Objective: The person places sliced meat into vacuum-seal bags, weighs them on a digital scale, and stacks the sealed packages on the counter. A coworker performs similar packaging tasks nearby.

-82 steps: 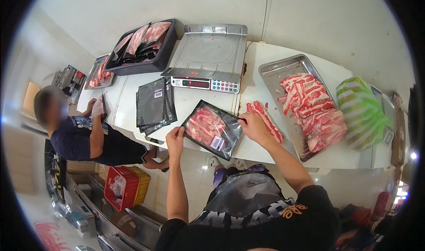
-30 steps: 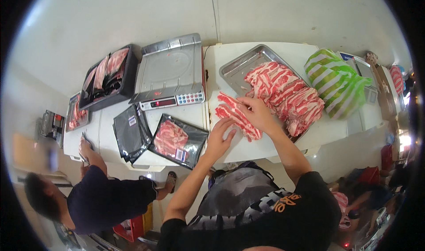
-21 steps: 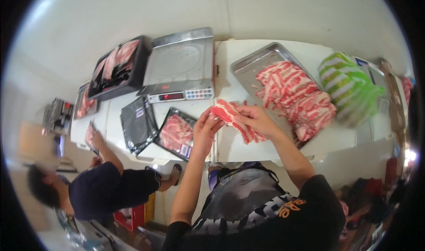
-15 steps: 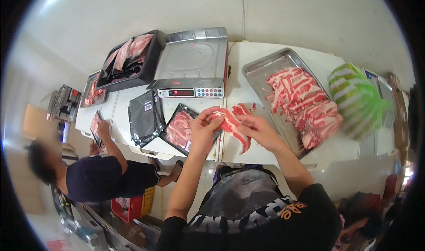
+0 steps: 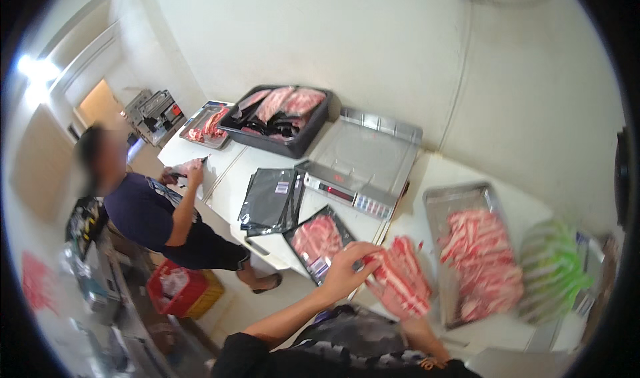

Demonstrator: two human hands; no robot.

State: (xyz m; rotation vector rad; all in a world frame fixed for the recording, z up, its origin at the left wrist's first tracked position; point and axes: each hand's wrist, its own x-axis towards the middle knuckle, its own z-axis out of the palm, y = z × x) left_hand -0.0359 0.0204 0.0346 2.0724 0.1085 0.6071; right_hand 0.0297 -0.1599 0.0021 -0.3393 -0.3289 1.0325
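Observation:
My left hand (image 5: 350, 269) pinches the upper left end of a strip of marbled red-and-white raw meat (image 5: 392, 286) above the near table edge. Behind it lies more sliced meat (image 5: 412, 258), partly overlapped by the strip. Below the strip's lower end, my right hand (image 5: 417, 326) shows only in small part; its fingers are hidden by the meat. Beside my left hand, a black-edged pack of sliced meat (image 5: 317, 239) rests on the table. To the right, a steel tray (image 5: 437, 208) holds many meat slices (image 5: 481, 258).
A digital scale (image 5: 363, 158) stands behind the pack. Flat black packs (image 5: 270, 198) and a dark bin (image 5: 267, 141) of packed meat are farther left. A green-striped plastic bag (image 5: 550, 271) sits at right. A co-worker (image 5: 150, 208) at left handles a pack.
My view has swung left and up, so the scene sits lower and farther right. My right hand has dropped behind the meat strip. The co-worker now stands more upright in the picture.

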